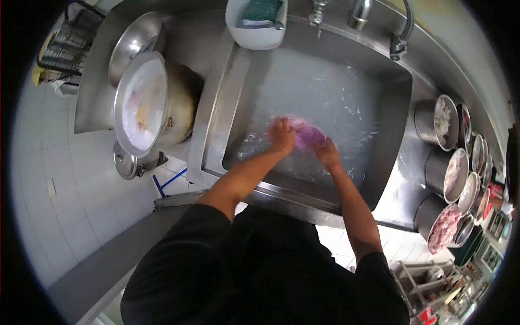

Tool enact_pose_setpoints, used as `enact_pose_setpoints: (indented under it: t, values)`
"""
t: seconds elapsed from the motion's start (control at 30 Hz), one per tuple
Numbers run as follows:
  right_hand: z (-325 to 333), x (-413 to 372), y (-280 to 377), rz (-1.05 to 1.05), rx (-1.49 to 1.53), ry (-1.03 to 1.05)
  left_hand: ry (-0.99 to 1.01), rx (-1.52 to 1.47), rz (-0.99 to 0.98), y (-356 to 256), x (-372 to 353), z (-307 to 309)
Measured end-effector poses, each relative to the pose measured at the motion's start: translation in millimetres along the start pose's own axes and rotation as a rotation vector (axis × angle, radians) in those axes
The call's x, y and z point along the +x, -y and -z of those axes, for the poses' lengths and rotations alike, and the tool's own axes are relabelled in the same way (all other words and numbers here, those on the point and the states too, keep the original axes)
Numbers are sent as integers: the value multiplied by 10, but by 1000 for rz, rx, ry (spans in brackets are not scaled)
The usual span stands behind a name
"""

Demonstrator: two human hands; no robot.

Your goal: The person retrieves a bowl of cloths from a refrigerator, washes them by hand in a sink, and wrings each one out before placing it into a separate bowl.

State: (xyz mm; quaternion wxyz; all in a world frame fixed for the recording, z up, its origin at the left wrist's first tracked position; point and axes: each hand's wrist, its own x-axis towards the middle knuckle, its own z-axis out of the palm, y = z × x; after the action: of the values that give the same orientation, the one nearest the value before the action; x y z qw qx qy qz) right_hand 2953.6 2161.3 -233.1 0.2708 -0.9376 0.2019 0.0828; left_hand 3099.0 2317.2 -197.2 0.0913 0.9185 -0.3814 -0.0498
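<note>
In the large steel sink (392,116), a soft pink-purple cloth-like piece (310,136) is stretched between my two hands at the surface of the cloudy water (303,81). My left hand (283,136) is closed on its left end, where motion blurs the fingers and the pink edge. Its right end is in the grip of my right hand (327,154), whose fingers are bent around it. I cannot make out exactly what the piece is. Splashes and ripples surround both hands.
A white tub (254,38) holding a green scouring pad (262,10) stands on the sink's back rim, beside a faucet (359,13). To the left is a big pot (181,105) with a foamy basin (118,116) on top. Metal pots (428,122) containing pale and pinkish contents line the right counter.
</note>
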Motion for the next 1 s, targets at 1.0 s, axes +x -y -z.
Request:
enact_pose_setpoints:
  t: [1.0]
  values:
    - [1621,38,1846,-497,2434,109,-92,-1371,111,-590,102,2141]
